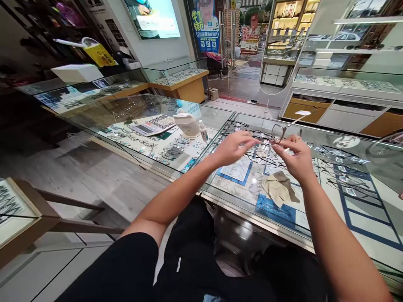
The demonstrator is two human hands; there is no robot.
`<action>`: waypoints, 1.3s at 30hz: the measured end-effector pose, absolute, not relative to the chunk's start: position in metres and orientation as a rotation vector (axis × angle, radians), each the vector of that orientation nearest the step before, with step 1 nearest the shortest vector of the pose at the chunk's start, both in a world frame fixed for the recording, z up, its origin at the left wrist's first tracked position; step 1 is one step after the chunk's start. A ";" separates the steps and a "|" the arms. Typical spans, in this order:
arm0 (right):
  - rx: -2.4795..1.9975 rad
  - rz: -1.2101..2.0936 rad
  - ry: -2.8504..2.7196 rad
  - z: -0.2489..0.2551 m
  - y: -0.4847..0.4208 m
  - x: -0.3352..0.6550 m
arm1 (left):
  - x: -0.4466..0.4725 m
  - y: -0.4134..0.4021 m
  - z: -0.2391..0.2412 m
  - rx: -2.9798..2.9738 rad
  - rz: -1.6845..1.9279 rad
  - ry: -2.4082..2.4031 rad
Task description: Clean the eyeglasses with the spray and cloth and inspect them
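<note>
A pair of eyeglasses [279, 133] with a thin frame is held up over the glass counter, one temple pointing up to the right. My right hand [296, 158] pinches the frame between thumb and fingers. To its left, my left hand [236, 147] points toward the glasses with thumb and fingertips drawn together. Whatever is in that pinch, if anything, is too small to make out. Below the hands, a crumpled beige cloth [279, 188] lies on the counter top, partly over a blue printed sheet [275, 210].
Rows of eyeglasses [346, 172] fill the glass display counter [239, 205]. A white spray bottle [203, 131], a beige holder [188, 124] and a calculator [153, 125] stand on the left counter. A wooden stand [47, 209] is at lower left.
</note>
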State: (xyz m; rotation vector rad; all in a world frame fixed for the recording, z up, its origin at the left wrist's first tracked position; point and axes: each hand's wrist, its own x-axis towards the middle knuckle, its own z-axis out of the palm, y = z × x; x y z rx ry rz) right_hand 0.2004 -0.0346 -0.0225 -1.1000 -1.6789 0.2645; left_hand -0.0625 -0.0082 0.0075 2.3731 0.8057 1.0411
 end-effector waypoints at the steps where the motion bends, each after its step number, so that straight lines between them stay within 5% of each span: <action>1: -1.091 0.274 -1.664 -0.021 -0.034 0.201 | -0.075 -0.005 0.006 2.310 1.130 0.947; 5: -1.057 0.333 -1.565 -0.017 -0.032 0.207 | -0.126 0.015 -0.002 2.050 1.611 1.714; 9: -1.039 0.417 -1.420 -0.017 -0.027 0.213 | -0.155 0.033 -0.014 2.139 1.375 2.063; 34: -0.847 0.719 -1.187 -0.013 -0.023 0.221 | -0.171 0.055 -0.033 1.972 0.770 2.359; 39: -0.864 0.779 -1.102 -0.015 -0.022 0.220 | -0.160 0.052 -0.030 2.012 1.102 2.041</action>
